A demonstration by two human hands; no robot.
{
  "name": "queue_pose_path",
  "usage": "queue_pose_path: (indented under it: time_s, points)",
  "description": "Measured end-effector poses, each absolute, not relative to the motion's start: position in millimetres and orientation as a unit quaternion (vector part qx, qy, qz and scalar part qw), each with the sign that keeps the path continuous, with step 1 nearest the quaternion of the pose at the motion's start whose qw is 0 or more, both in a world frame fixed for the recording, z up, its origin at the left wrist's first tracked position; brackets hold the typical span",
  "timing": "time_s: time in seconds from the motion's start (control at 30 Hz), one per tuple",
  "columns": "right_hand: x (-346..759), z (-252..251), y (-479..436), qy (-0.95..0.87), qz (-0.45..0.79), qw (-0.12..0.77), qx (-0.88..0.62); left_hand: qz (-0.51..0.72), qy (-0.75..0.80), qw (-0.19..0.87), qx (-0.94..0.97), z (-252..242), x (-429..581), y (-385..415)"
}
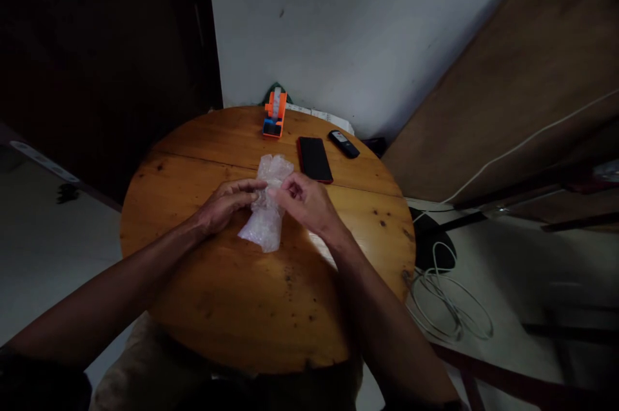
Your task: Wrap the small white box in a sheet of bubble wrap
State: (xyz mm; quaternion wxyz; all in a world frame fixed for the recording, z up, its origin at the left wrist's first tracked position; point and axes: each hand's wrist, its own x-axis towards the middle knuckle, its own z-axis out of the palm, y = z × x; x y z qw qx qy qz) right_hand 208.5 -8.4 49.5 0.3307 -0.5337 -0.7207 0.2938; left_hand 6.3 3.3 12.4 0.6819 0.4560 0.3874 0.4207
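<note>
A crumpled piece of clear bubble wrap (265,224) lies on the round wooden table, narrowed at its middle and flaring at both ends. My left hand (227,203) holds its left side, fingers stretched over the narrow part and the thumb lower down. From the right, my right hand (307,201) pinches the same middle part between thumb and curled fingers. Whether anything is wrapped inside cannot be made out. Beyond the wrap stands an orange tape dispenser (275,115) carrying a roll of tape.
A dark phone-like slab with red edges (315,159) and a black handset (343,144) lie behind my right hand on the wooden table (232,308). A pale wall rises at the back. Coiled white cable (449,308) rests on the floor to the right.
</note>
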Motion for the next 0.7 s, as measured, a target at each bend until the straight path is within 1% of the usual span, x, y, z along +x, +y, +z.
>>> queue_pose_path:
  time_s: [0.1, 0.13, 0.2, 0.27, 0.3, 0.4, 0.47, 0.53, 0.63, 0.7]
  points:
    - [197, 44, -10, -0.73, 0.219, 0.222, -0.609, 0.424, 0.375, 0.695, 0.443, 12, 6, 4]
    - [196, 42, -9, -0.729, 0.207, 0.201, -0.621, 0.426, 0.371, 0.698, 0.44, 12, 6, 3]
    - [199, 39, -4, -0.732, 0.189, 0.193, -0.625, 0.434, 0.367, 0.696, 0.438, 13, 7, 3]
    - [206, 35, 2, -0.726, 0.189, 0.225, -0.621, 0.453, 0.374, 0.681, 0.436, 15, 9, 3]
    - [210, 33, 6, -0.713, 0.205, 0.256, -0.62, 0.468, 0.381, 0.67, 0.432, 16, 9, 3]
    - [221, 25, 16, -0.617, 0.334, 0.365, -0.612, 0.517, 0.406, 0.631, 0.413, 18, 8, 7]
    - [224, 21, 21, -0.544, 0.424, 0.418, -0.591, 0.528, 0.432, 0.599, 0.419, 17, 5, 11]
    - [224, 18, 22, -0.509, 0.468, 0.45, -0.566, 0.524, 0.471, 0.538, 0.462, 14, 2, 14]
    - [222, 16, 21, -0.506, 0.473, 0.477, -0.541, 0.517, 0.523, 0.385, 0.557, 11, -2, 16]
    - [220, 15, 20, -0.512, 0.475, 0.479, -0.532, 0.498, 0.526, 0.327, 0.607, 10, -3, 14]
